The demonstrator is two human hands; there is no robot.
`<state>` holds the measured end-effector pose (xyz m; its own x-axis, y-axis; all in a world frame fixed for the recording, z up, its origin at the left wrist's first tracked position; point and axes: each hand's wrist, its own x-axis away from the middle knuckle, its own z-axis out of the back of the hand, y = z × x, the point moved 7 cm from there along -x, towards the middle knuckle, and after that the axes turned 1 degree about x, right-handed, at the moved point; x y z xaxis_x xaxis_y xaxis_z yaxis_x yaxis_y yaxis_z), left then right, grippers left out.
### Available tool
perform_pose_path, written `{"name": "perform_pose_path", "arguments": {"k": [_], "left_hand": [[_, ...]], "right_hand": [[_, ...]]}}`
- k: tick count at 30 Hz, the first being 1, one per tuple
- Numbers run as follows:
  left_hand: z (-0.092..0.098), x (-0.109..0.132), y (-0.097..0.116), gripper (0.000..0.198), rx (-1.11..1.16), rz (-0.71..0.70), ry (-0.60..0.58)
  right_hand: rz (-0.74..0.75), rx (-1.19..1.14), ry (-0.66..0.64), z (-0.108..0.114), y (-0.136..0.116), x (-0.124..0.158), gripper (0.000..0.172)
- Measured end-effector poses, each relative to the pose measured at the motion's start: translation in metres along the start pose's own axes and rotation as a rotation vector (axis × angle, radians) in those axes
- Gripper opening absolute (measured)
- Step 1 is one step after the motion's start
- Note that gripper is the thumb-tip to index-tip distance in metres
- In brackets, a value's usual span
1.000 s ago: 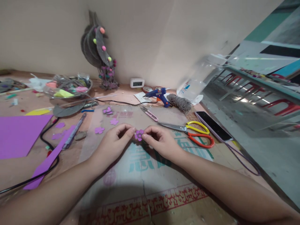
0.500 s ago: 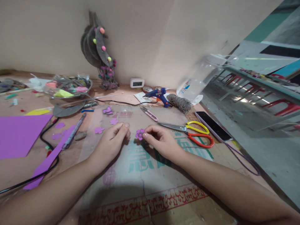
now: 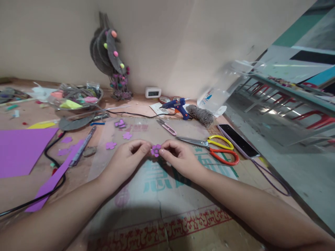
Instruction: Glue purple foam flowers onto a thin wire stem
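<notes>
A small purple foam flower (image 3: 156, 150) sits between my two hands at the middle of the cardboard mat (image 3: 162, 195). My left hand (image 3: 128, 161) pinches its left edge with thumb and forefinger, the other fingers curled. My right hand (image 3: 178, 158) pinches its right edge the same way. Three more purple flower cut-outs lie farther back: one (image 3: 111, 145) left of my left hand, one (image 3: 127, 135) behind it, and a stacked one (image 3: 120, 123) beyond.
Yellow and orange scissors (image 3: 214, 148) lie right of my hands, a phone (image 3: 238, 140) beyond them. A blue glue gun (image 3: 178, 107), twine (image 3: 201, 115), pink snips (image 3: 166, 127), a clock (image 3: 153, 92), a purple foam sheet (image 3: 21, 150), a black cable (image 3: 52, 164) and a material bowl (image 3: 75, 97) surround the mat.
Half a second ago my left hand had let go and drawn slightly left of the flower; it has now come back and pinches the flower again. My right hand has kept its hold.
</notes>
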<state>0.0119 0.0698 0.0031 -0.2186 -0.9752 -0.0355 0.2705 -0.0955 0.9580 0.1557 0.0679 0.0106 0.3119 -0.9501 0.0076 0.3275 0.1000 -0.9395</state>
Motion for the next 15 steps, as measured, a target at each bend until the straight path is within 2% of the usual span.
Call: {"name": "perform_pose_path", "arguments": {"k": [3,10,15], "left_hand": [[-0.0045,0.001,0.0012,0.026,-0.016,0.018,-0.036],[-0.0035,0.0019,0.0024,0.02,-0.072,0.015,-0.019],[-0.0045,0.0017,0.0035,0.021,-0.072,0.026,-0.037]], "right_hand": [[0.004,0.017,-0.016,-0.0015,-0.0004,0.0001,0.015],[0.012,-0.039,-0.076,-0.0049,0.0002,0.0015,0.022],[0.003,0.032,-0.035,-0.0024,0.0026,-0.0001,0.017]]}}
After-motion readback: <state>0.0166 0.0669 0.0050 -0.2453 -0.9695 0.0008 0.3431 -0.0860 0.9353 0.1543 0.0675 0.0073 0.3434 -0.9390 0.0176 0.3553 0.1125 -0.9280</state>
